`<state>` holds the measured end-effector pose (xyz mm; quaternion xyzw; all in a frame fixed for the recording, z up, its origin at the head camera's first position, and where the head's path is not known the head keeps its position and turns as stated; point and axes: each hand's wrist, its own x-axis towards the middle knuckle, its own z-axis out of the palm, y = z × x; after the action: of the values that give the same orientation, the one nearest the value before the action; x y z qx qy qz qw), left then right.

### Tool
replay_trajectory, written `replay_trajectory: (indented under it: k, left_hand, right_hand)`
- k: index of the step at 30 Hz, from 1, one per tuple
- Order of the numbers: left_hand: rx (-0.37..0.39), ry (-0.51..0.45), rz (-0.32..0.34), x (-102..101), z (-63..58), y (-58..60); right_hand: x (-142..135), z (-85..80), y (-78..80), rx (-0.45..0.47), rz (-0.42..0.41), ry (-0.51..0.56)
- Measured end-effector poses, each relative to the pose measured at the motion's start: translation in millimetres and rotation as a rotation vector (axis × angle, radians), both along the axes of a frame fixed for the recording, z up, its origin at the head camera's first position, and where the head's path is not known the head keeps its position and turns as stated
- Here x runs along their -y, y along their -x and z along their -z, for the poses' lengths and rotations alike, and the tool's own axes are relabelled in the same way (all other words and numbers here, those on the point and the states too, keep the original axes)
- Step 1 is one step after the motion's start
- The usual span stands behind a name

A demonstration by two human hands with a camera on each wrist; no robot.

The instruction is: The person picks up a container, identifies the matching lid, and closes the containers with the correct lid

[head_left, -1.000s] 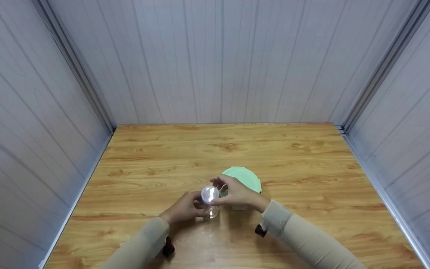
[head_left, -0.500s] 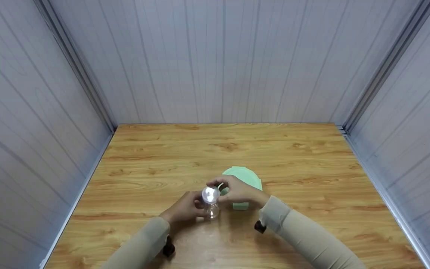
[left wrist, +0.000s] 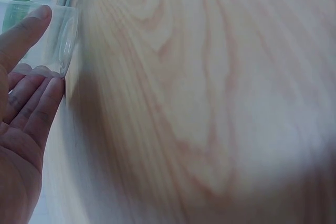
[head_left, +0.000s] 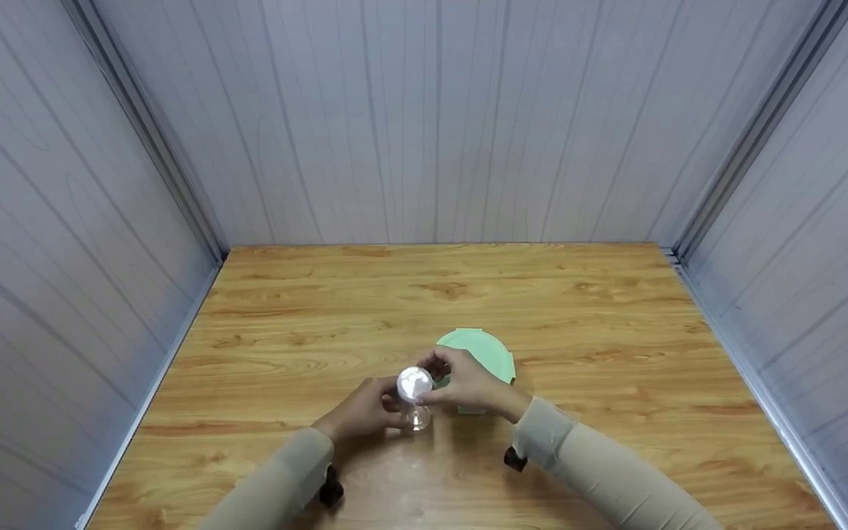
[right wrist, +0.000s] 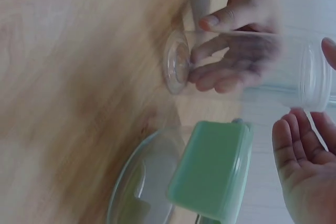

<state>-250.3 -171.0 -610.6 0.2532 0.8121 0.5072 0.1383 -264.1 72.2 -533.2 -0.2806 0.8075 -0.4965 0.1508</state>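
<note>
A clear, tall jar point(right wrist: 289, 72) stands upright on the table with a translucent white lid point(head_left: 414, 383) at its top. My left hand point(head_left: 361, 411) grips the jar's lower body, its thumb on one side and fingers curled round the other; the head view partly hides those fingers. My right hand point(head_left: 472, 381) has its thumb and curled fingers about the lid's rim from the right. Just behind the right hand is a round glass food container point(right wrist: 152, 182) with a mint-green lid point(head_left: 479, 346). Its green side latch point(right wrist: 210, 169) hangs close to the jar in the right wrist view.
The wood-grain table point(head_left: 321, 294) reaches back to a pale panelled wall point(head_left: 409, 125). Similar walls rise on the left point(head_left: 63, 221) and right point(head_left: 785, 243). The food container sits partly under the right hand and wrist.
Half a second ago my right thumb was drawn back to the right along the lid's edge; now it lies forward on the lid again. The left hand and jar have stayed put.
</note>
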Motion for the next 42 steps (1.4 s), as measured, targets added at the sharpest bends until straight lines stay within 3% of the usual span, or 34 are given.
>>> replay_trajectory:
  k: [11,19,23,33,42]
  left_hand:
    - [-0.028,0.023,0.001,1.3,-0.3,-0.9]
    - [0.002,0.015,0.008,1.5,-1.0,-1.1]
    - [0.001,0.000,0.018,0.9,0.0,-1.1]
    - [0.024,0.007,0.015,0.8,-1.2,0.0]
    - [0.005,0.035,0.016,2.1,-1.2,0.9]
  right_hand:
    - [-0.5,-2.9,-1.1,0.011,-0.010,-0.038]
    - [-5.7,-9.8,15.4,0.036,-0.197,-0.063]
    - [-4.9,-11.3,20.0,0.038,-0.251,-0.065]
    - [-5.8,-11.1,20.3,0.041,-0.226,-0.051]
    - [-6.5,-5.5,10.8,-0.014,-0.125,-0.030]
